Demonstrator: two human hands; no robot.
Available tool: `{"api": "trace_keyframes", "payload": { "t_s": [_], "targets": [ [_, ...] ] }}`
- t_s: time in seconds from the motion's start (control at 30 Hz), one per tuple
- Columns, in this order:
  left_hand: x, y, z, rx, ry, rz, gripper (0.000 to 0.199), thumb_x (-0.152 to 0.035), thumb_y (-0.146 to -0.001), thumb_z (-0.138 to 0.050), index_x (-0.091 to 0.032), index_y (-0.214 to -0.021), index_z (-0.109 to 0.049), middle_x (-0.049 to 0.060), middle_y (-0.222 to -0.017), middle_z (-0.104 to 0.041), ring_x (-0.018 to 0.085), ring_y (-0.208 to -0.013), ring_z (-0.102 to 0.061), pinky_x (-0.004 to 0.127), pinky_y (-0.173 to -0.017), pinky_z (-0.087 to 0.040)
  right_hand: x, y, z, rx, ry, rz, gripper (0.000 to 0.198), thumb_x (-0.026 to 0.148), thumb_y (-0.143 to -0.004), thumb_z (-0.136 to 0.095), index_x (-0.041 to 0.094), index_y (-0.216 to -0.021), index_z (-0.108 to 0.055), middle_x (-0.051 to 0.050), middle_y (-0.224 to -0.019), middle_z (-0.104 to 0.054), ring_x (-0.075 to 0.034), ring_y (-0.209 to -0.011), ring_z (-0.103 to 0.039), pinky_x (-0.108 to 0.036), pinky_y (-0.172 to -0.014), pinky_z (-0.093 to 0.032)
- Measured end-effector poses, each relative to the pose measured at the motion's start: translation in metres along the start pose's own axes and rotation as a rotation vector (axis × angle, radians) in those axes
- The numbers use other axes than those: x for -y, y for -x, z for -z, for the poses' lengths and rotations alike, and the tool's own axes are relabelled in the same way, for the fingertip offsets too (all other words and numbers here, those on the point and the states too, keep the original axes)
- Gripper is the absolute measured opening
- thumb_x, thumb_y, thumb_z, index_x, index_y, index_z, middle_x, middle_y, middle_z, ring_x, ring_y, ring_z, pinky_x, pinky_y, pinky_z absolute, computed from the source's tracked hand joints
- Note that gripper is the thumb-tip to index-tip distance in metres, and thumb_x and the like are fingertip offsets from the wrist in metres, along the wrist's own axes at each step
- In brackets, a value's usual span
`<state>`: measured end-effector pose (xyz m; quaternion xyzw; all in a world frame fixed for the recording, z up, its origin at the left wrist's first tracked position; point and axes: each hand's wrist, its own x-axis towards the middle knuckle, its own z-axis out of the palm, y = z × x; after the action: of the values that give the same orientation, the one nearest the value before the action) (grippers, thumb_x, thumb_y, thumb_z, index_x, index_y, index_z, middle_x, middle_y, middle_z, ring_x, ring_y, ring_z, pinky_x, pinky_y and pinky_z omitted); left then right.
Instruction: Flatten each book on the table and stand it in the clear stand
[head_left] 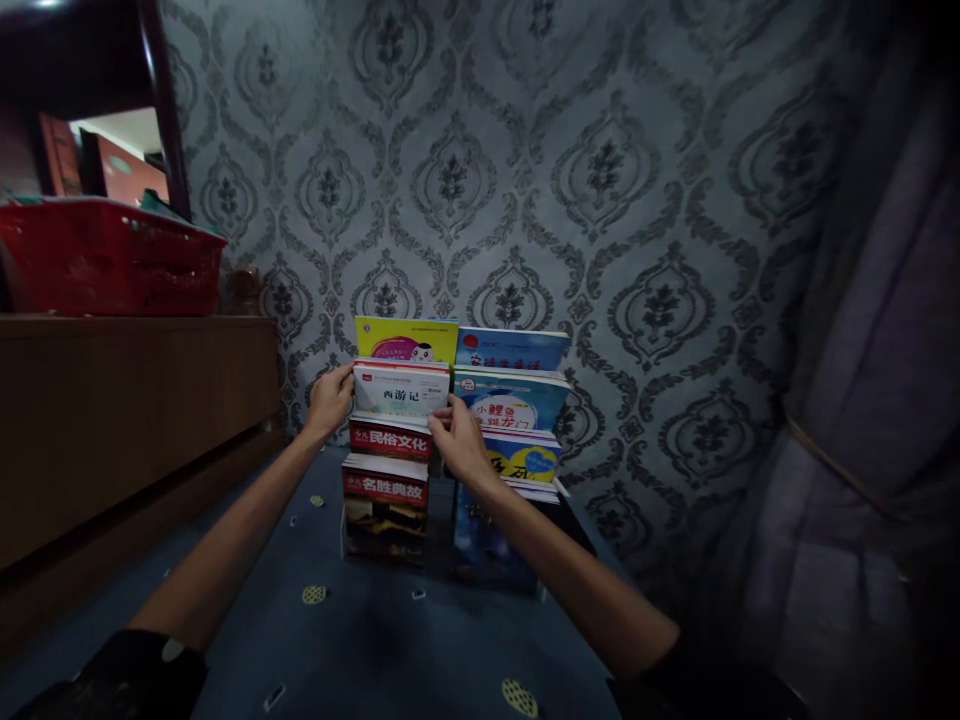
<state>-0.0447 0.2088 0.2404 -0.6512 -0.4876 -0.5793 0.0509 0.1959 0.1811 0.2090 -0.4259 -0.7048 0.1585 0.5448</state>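
A white book [396, 385] with a pale green lower cover stands in the left row of a tiered group of books. My left hand [330, 402] grips its left edge, and my right hand [459, 438] pinches its right edge; the fingers of both are closed. Below and in front are a red-topped book [388, 439] and another red-topped book with a dark picture [385, 515]. Behind the white book rises a yellow-green book [409, 335]. My right hand and forearm partly cover the right row, where a light blue book [506, 400] stands.
More books fill the right row, among them a blue one [517, 347] at the back and a yellow-and-blue one [536, 458]. They stand on a dark blue patterned cloth [360, 630] against a wallpapered wall [480, 150]. A red basket [112, 260] sits on a wooden cabinet [135, 410]; a curtain [825, 500] hangs at right.
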Motion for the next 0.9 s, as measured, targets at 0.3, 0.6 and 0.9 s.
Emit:
{"api": "trace_keyframes", "payload": {
  "t_s": [0.3, 0.6, 0.9],
  "targets": [
    [-0.005, 0.001, 0.002, 0.003, 0.051, 0.027, 0.038, -0.021, -0.088, -0.046, -0.018, -0.109, -0.078, 0.007, -0.107, -0.078, 0.026, -0.099, -0.069, 0.032, -0.093, -0.049, 0.008, -0.001, 0.003, 0.019, 0.000, -0.022, 0.052, 0.021, -0.082, -0.057, 0.012, -0.133, -0.055, -0.013, -0.106, -0.072, -0.025, -0.095, -0.071, -0.044, -0.092, -0.056],
    [0.028, 0.041, 0.004, 0.067, 0.299, 0.180, 0.057, -0.040, -0.092, -0.046, -0.008, -0.138, -0.059, 0.017, -0.126, -0.070, 0.029, -0.114, -0.067, 0.042, -0.093, -0.056, -0.011, 0.043, 0.033, 0.108, -0.073, 0.118, 0.046, 0.036, -0.089, -0.058, 0.018, -0.130, -0.063, -0.013, -0.119, -0.072, -0.027, -0.108, -0.068, -0.047, -0.100, -0.053],
    [0.043, 0.099, -0.001, 0.137, 0.442, 0.265, 0.070, -0.057, -0.083, -0.059, -0.013, -0.138, -0.060, 0.014, -0.148, -0.056, 0.032, -0.140, -0.048, 0.046, -0.116, -0.038, -0.044, 0.079, -0.029, 0.134, -0.056, -0.027, 0.069, 0.037, -0.091, -0.051, 0.015, -0.155, -0.036, -0.015, -0.157, -0.044, -0.032, -0.146, -0.039, -0.056, -0.121, -0.032]
  ]
}}
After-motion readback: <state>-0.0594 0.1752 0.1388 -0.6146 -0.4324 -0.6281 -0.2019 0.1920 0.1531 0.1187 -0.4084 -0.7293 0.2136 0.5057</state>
